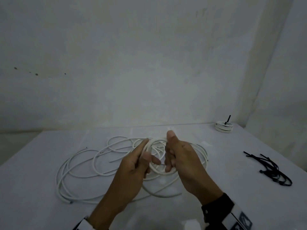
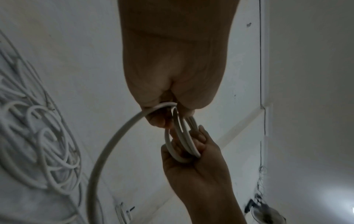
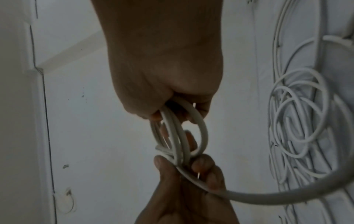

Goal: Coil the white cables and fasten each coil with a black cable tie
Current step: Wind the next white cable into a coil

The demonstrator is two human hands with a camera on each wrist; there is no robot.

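Above the middle of the table I hold a small coil of white cable (image 1: 157, 168) between both hands. My left hand (image 1: 146, 152) pinches its left side between thumb and fingers, and the cable's free length (image 2: 107, 151) trails from that hand down to the table. My right hand (image 1: 169, 153) grips the right side with its fingers curled through the loops and its thumb up. In the left wrist view the coil (image 2: 181, 136) spans from my left hand (image 2: 168, 115) to my right hand (image 2: 191, 157). The right wrist view shows the same coil (image 3: 178, 136) in my right hand (image 3: 172, 112).
Loose white cables (image 1: 79, 166) sprawl over the left and middle of the white table (image 1: 232, 163). A finished coil (image 1: 224, 127) with a black tie standing up from it lies at the back right corner. A bunch of black cable ties (image 1: 272, 170) lies at the right edge. Walls close in behind and right.
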